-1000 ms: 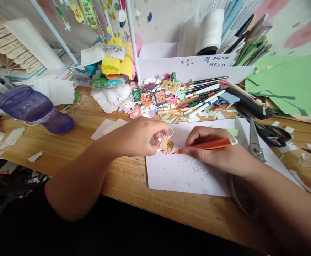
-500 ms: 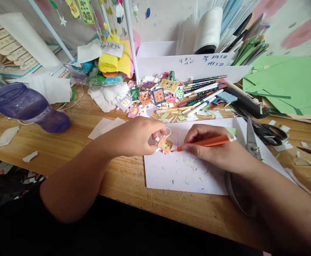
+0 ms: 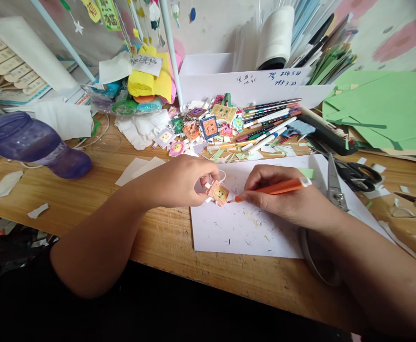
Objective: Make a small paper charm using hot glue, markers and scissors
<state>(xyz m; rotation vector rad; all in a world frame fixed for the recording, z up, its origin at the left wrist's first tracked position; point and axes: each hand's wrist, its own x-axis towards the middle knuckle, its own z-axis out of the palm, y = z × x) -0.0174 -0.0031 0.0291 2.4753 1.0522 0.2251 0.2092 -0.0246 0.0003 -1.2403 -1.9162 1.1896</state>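
Between thumb and fingers, my left hand point(image 3: 184, 180) pinches a small square paper figure point(image 3: 218, 191), coloured orange and yellow with a drawn face. Small white tabs stick out from its edges, and a thin white loop shows behind it. My right hand point(image 3: 279, 194) is closed around an orange marker point(image 3: 282, 186), its tip close to the figure's lower right edge; whether it touches, I cannot tell. Both hands are over a sheet of white paper point(image 3: 236, 237) flecked with pen marks.
Behind the hands lies a pile of coloured paper faces point(image 3: 208, 126) beside several markers point(image 3: 268, 121). Large metal scissors point(image 3: 334, 185) and black-handled scissors point(image 3: 362, 175) are at right. Green paper point(image 3: 382, 109) lies at far right, a purple bottle point(image 3: 40, 142) at left.
The whole view has shifted slightly. Both hands keep the same hold on the paper figure and the orange marker, with the marker tip still near the figure's edge.
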